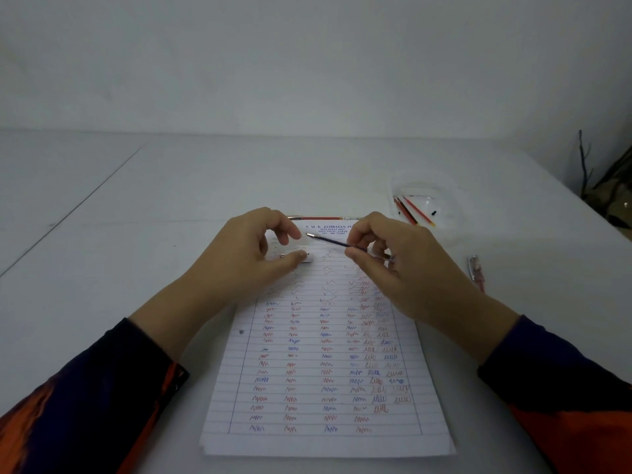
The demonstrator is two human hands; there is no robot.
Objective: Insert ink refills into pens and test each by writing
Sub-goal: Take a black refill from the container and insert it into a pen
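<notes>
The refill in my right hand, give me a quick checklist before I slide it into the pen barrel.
1. Refill gripped in right hand: ok.
2. Refill tip bare and pointing toward left hand: ok.
3. Pen barrel held in left hand: ok, mostly hidden by fingers.
4. Barrel opening facing the tip: cannot tell.
5. Tip lined up with barrel: not ok, tip sits above it.
6. Lined paper underneath for testing: ok.
</notes>
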